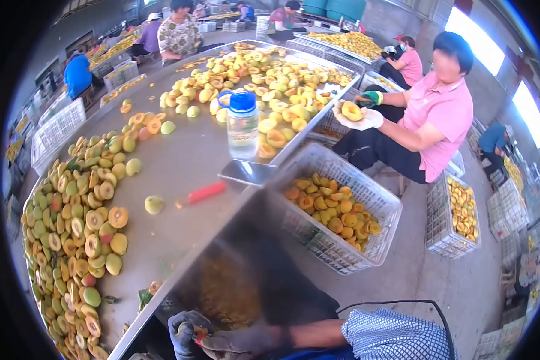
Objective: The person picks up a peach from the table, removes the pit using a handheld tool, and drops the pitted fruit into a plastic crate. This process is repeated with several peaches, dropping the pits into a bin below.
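Observation:
At the bottom of the head view, my left hand (187,335) and my right hand (237,343), both in grey gloves, are close together beside the metal table's edge. Their fingers are curled around something small with a reddish bit showing; I cannot make out what it is. Nearest on the metal table (162,150) lies a large heap of yellow-green stone fruit (78,240), many halved with pits showing. One single fruit (154,204) sits apart. A red-handled tool (207,191) lies near a flat dark, shiny object (247,172) at the table edge.
A water bottle (243,129) with a blue lid stands on the table, before a second fruit pile (276,72). Right of the table, a white crate (385,246) holds fruit halves. A co-worker in a pink shirt (444,105) sits beyond it, holding fruit. More crates and people are farther back.

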Demonstrator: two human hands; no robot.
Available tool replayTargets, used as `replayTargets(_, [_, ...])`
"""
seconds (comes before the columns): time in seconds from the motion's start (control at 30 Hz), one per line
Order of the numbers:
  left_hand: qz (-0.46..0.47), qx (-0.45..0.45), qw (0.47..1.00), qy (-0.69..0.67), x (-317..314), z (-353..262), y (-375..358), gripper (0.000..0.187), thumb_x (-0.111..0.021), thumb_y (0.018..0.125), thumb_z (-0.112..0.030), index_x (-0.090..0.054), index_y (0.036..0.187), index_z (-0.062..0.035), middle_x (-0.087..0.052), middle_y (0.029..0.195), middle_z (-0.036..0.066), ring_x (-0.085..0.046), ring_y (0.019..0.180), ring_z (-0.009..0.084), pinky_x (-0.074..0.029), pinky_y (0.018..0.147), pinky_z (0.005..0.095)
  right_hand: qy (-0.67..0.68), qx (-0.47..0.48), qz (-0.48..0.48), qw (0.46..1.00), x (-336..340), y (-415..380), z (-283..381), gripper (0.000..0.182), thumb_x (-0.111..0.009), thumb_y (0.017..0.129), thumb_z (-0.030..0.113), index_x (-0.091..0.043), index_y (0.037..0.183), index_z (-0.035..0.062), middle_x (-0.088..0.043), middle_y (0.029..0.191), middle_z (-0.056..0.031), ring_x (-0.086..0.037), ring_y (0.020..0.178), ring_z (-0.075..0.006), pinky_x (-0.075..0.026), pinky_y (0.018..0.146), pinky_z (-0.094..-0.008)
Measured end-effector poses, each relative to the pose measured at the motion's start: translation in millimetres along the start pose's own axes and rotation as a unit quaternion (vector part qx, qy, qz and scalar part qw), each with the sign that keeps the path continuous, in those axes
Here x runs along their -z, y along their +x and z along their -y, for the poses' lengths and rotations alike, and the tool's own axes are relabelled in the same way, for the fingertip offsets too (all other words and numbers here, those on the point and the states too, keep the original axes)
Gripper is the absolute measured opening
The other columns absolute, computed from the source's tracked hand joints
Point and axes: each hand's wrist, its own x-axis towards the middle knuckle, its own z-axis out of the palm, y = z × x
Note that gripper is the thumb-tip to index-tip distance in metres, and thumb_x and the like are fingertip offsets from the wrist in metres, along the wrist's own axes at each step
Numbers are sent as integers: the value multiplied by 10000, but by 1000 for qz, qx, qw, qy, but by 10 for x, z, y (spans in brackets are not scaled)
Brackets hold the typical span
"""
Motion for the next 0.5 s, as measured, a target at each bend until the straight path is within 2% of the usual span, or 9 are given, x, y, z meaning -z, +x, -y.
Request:
replayTargets(0.07, [-5, 13, 1000, -8, 10, 43, -57, 439, -657, 821, -425, -577, 707, -9, -600, 652, 140, -575, 540, 240, -478, 500, 323, 5, 17, 51, 999, 4, 5, 3, 329, -491, 966, 474, -549, 824, 183, -394, 544, 92, -333, 367, -53, -240, 343, -211])
replayTargets(0.1, [-34, 3, 999, -12, 24, 112, -78, 442, -632, 842, -438, -562, 718, -20, -581, 637, 128, -561, 531, 237, -469, 489, 323, 7, 17, 52, 998, 21, 14, -20, 329, -491, 966, 474, -549, 824, 183, -394, 544, 92, -333, 367, -53, -240, 343, -211])
replayTargets(0.17, [-62, -7, 998, -13, -26, 143, -69, 446, -607, 864, -452, -548, 729, -30, -562, 622, 116, -548, 523, 234, -459, 478, 323, -46, 75, 82, 993, 108, 63, -108, 450, -447, 964, 531, -442, 745, 137, -303, 469, 71, -269, 316, -51, -218, 302, -222])
replayTargets(0.2, [-70, -53, 996, -8, -114, 142, -53, 451, -575, 882, -467, -532, 742, -41, -543, 615, 104, -532, 515, 228, -444, 463, 318, -44, 74, 84, 993, 197, 143, -197, 450, -447, 964, 531, -442, 745, 137, -303, 469, 71, -269, 316, -51, -218, 302, -222])
replayTargets(0.23, [-78, -100, 992, -3, -161, 142, -34, 456, -542, 901, -483, -516, 754, -52, -525, 607, 92, -516, 507, 223, -429, 449, 313, -62, 99, 39, 992, 235, 231, -227, 456, -446, 966, 526, -442, 737, 131, -315, 466, 63, -280, 312, -57, -218, 296, -223])
replayTargets(0.27, [-81, -78, 994, 6, -142, 170, -31, 533, -477, 913, -580, -500, 765, -69, -520, 615, 77, -502, 510, 206, -411, 441, 297, -78, 123, -6, 989, 277, 283, -271, 461, -444, 967, 521, -441, 730, 126, -327, 464, 56, -290, 307, -63, -219, 291, -224])
replayTargets(0.37, [-131, -15, 986, -100, -81, 260, 11, 592, -427, 910, -648, -505, 781, -76, -524, 626, 64, -504, 520, 188, -412, 453, 277, -64, 53, 44, 996, 331, 121, -114, 460, -453, 963, 522, -443, 738, 120, -333, 468, 52, -297, 306, -64, -209, 284, -221])
replayTargets(0.4, [-176, 1, 979, -100, -107, 260, -23, 650, -377, 892, -706, -508, 785, -79, -532, 640, 57, -506, 530, 171, -415, 465, 264, -65, 53, 45, 995, 333, 122, -101, 460, -453, 963, 522, -443, 738, 120, -333, 468, 52, -297, 306, -64, -209, 284, -221])
replayTargets(0.5, [-217, -18, 973, -76, -143, 212, -75, 660, -357, 893, -713, -513, 793, -80, -542, 652, 60, -508, 531, 170, -420, 469, 260, -74, 49, 99, 991, 337, 102, -87, 420, -447, 977, 471, -444, 748, 119, -360, 481, 50, -309, 316, -52, -211, 291, -206])
